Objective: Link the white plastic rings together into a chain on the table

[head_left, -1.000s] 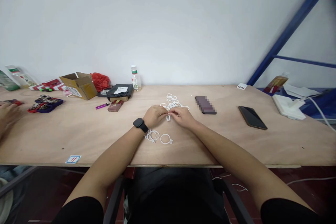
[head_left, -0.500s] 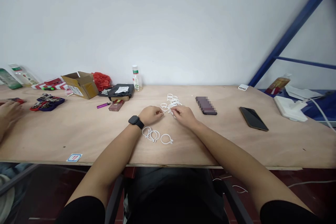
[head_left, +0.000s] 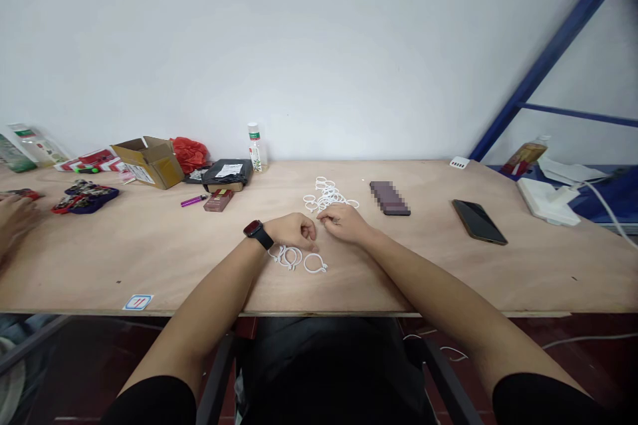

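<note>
My left hand [head_left: 294,231], with a black watch [head_left: 256,231] on its wrist, rests on the plywood table [head_left: 149,259] with its fingers curled; what they hold is hidden. Just under it lie linked white plastic rings [head_left: 292,257] and one more ring [head_left: 315,264]. My right hand [head_left: 345,224] is beside it, fingertips pinched on a small white ring near the left hand's fingers. A loose pile of white rings [head_left: 326,196] lies just beyond both hands.
Another person's hand [head_left: 14,219] is at the far left by dark patterned items [head_left: 84,198]. Along the back stand a cardboard box [head_left: 149,163], red bag [head_left: 190,153], black parcel [head_left: 229,174], bottle [head_left: 256,146]. Two phones [head_left: 389,198] [head_left: 478,221] and a power strip [head_left: 548,202] lie right.
My right hand reached into the ring pile, then drew back toward me. My left hand slid left, then came back over the linked rings; both hands now meet nearer the table's front.
</note>
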A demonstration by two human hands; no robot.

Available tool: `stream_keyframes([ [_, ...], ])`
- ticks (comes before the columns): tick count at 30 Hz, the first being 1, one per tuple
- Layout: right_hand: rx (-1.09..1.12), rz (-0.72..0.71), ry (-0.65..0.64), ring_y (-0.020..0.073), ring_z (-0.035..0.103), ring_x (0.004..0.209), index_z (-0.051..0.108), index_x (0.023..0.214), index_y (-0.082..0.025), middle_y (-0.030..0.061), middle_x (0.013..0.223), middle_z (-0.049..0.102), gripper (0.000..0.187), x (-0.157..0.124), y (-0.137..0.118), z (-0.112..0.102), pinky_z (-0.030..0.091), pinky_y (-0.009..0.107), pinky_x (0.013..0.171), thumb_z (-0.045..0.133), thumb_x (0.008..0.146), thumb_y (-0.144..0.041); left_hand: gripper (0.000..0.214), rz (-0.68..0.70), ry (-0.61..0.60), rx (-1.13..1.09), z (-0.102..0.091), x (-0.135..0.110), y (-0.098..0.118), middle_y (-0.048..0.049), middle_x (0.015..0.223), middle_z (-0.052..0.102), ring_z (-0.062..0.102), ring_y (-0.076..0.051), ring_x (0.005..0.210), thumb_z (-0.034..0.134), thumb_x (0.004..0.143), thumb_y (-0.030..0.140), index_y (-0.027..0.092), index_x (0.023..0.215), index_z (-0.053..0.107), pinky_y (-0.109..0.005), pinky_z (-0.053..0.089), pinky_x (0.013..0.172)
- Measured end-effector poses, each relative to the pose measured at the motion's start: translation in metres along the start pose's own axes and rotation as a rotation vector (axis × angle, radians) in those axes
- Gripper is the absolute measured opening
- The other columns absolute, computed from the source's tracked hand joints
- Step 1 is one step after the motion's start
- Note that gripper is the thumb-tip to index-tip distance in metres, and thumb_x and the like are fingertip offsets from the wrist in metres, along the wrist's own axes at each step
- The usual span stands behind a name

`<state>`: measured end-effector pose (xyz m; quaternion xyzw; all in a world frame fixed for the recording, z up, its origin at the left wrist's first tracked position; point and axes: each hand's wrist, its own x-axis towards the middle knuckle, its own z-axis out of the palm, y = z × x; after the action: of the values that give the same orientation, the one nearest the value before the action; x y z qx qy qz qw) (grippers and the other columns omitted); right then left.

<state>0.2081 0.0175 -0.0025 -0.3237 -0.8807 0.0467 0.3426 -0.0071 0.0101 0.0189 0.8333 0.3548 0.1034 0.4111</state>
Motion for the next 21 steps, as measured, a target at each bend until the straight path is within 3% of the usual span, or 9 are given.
stream_keyframes([
  [2, -0.001, 0.073, 0.019, 0.0191, 0.068, 0.086, 0.074, 0.089, -0.022, 0.0035, 0.089, 0.075, 0.027, 0.0, 0.005, -0.001, 0.051, 0.033, 0.081, 0.053, 0.079, -0.009, 0.035, 0.033, -0.077, 0.009, 0.007, 0.002, 0.004, 0.0056, 0.055, 0.053, 0.044, -0.007, 0.048, 0.082, 0.057, 0.039, 0.015, 0.08, 0.071, -0.019, 0.031, 0.046],
  [5, 0.013, 0.143, 0.024, 0.0188, 0.069, 0.087, 0.075, 0.091, -0.023, 0.0026, 0.091, 0.075, 0.027, 0.001, 0.007, -0.004, 0.051, 0.032, 0.081, 0.053, 0.08, -0.01, 0.017, 0.097, -0.082, 0.069, 0.013, 0.007, 0.007, 0.0035, 0.058, 0.057, 0.047, -0.007, 0.05, 0.075, 0.065, 0.03, 0.015, 0.074, 0.072, -0.019, 0.034, 0.048],
  [7, 0.038, 0.167, 0.034, 0.0186, 0.069, 0.086, 0.075, 0.091, -0.022, 0.0027, 0.092, 0.075, 0.027, 0.0, 0.007, -0.005, 0.051, 0.032, 0.081, 0.053, 0.081, -0.011, 0.008, 0.123, 0.007, 0.163, 0.013, 0.009, 0.007, 0.002, 0.061, 0.061, 0.05, -0.008, 0.054, 0.067, 0.069, 0.022, 0.015, 0.07, 0.071, -0.019, 0.037, 0.052],
  [12, 0.15, 0.178, 0.065, 0.0173, 0.068, 0.082, 0.074, 0.095, -0.022, 0.0031, 0.091, 0.075, 0.024, 0.0, 0.004, -0.004, 0.051, 0.03, 0.077, 0.054, 0.083, -0.015, 0.009, 0.123, 0.466, 0.394, 0.004, 0.013, 0.001, -0.0022, 0.076, 0.066, 0.058, -0.014, 0.07, 0.06, 0.075, 0.018, 0.017, 0.074, 0.069, -0.024, 0.044, 0.066],
  [14, 0.181, 0.152, 0.056, 0.0163, 0.067, 0.08, 0.074, 0.096, -0.021, 0.0033, 0.09, 0.074, 0.024, 0.0, 0.003, -0.005, 0.05, 0.028, 0.074, 0.054, 0.083, -0.015, 0.01, 0.109, 0.587, 0.41, 0.0, 0.013, -0.003, -0.0034, 0.081, 0.066, 0.059, -0.015, 0.075, 0.06, 0.078, 0.02, 0.018, 0.078, 0.069, -0.026, 0.045, 0.071],
  [21, 0.157, 0.121, 0.043, 0.0123, 0.056, 0.062, 0.073, 0.1, -0.019, 0.0027, 0.081, 0.07, 0.022, 0.001, 0.003, -0.005, 0.045, 0.026, 0.064, 0.06, 0.082, -0.019, 0.016, 0.16, 0.714, 0.457, 0.0, 0.015, -0.009, -0.0055, 0.086, 0.064, 0.06, -0.017, 0.079, 0.058, 0.088, 0.03, 0.018, 0.084, 0.067, -0.029, 0.047, 0.075],
])
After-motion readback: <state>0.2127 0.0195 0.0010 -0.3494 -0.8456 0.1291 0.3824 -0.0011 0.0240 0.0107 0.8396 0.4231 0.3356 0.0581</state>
